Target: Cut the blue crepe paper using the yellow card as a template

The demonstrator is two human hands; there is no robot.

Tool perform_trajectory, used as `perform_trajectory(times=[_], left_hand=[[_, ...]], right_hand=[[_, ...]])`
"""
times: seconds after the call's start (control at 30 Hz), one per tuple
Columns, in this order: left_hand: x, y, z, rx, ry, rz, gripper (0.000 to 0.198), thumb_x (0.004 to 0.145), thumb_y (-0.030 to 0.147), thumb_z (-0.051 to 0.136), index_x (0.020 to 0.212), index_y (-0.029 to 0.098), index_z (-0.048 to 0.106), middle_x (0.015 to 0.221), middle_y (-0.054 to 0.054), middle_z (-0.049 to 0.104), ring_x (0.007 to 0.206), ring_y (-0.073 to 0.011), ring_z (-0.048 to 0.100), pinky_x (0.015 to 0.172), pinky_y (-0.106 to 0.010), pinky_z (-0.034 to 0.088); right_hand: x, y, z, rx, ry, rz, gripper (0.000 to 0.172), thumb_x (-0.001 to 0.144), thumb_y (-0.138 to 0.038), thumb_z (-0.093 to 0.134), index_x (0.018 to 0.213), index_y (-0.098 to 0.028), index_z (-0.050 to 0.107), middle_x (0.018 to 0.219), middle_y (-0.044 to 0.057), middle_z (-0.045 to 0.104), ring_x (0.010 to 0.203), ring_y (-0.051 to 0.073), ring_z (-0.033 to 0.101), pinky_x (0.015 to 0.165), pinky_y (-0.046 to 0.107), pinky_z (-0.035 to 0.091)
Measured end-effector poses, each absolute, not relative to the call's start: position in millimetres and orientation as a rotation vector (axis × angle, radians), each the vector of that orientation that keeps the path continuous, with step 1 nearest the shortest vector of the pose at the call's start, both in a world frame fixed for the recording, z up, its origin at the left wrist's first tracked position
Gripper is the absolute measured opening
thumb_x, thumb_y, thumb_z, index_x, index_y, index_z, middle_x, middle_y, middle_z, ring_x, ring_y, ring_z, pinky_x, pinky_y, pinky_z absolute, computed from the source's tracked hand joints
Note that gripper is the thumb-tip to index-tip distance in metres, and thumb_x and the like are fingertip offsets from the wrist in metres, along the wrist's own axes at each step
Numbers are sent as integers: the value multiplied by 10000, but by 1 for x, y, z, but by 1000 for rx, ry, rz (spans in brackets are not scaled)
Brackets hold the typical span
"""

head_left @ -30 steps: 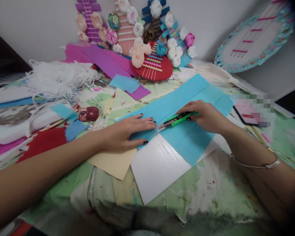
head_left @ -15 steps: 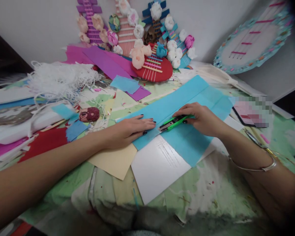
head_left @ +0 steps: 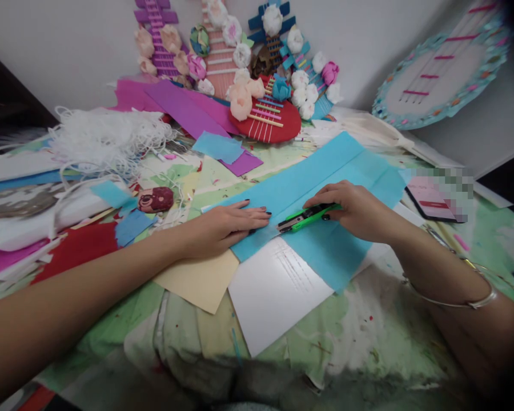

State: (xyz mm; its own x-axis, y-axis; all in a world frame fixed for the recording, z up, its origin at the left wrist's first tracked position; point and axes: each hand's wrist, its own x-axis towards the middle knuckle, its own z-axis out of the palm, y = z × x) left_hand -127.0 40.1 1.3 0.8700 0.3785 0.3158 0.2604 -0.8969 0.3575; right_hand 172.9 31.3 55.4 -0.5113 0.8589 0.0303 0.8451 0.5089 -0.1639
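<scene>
A folded sheet of blue crepe-like paper point(head_left: 342, 251) lies slantwise over a white printed sheet point(head_left: 278, 302) and a cream sheet point(head_left: 201, 279). My left hand point(head_left: 229, 228) rests flat on the blue paper near its left end, fingers stretched out. In my right hand point(head_left: 355, 208) is a green utility knife point(head_left: 302, 220), its tip pointing left. The tip touches or hovers just above the blue paper by a cut edge, a short way right of my left fingertips. My right palm and some fingers are hidden.
Behind the paper stand several decorated craft pieces, among them a red oval one point(head_left: 282, 123). White string point(head_left: 107, 137) is heaped at left, near a dark red object point(head_left: 155, 199). A phone point(head_left: 434, 197) and scissors point(head_left: 439, 237) lie at right.
My right hand and the knife have shifted slightly right and tilted a little flatter. My left hand and the blue paper have stayed almost still.
</scene>
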Motion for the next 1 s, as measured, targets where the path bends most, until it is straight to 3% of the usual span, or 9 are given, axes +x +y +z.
perform_trajectory(times=[1.0], left_hand=[[-126,40,3,2720,465,570,407,1002,150,393,1374,257,518,1392,-42,560,1348,-164,460,1185,-405,303]], right_hand=[[173,29,59,-1464,-2649,195,497,712,-20,503,1081,-250,743,1020,38,726,943,238,640,813,332,470]])
